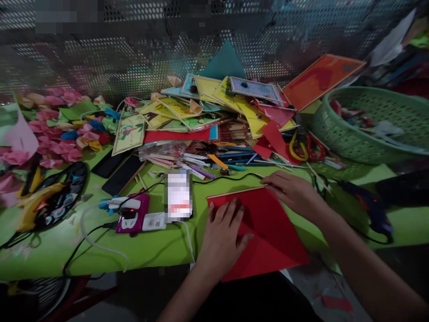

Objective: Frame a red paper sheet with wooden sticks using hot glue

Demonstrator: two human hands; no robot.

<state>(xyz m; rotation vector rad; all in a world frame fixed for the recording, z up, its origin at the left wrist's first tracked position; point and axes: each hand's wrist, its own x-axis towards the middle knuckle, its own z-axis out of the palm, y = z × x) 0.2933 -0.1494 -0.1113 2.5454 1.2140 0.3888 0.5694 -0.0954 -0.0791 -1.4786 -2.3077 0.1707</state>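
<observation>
A red sheet of paper or card (pixel 273 237) lies on the green table, its near edge hanging over my lap. Along its far edge runs a thin pale wooden stick (pixel 246 191). My left hand (pixel 223 230) rests flat on the left half of the sheet, fingers apart, tips just short of the stick. At the stick's right end, my right hand (pixel 293 192) has its fingers closed together on it; the thumb is mostly hidden. Just left of the sheet is a lit phone (pixel 178 194) with a blurred screen.
Framed colourful pictures (pixel 187 107), pens (pixel 201 163) and scissors (pixel 303 150) pile up behind. A green basket (pixel 368 129) and a glue gun (pixel 372 203) stand right. Paper flowers (pixel 60 129), dark phones (pixel 124 174), a purple power strip (pixel 134 214) and cables lie left.
</observation>
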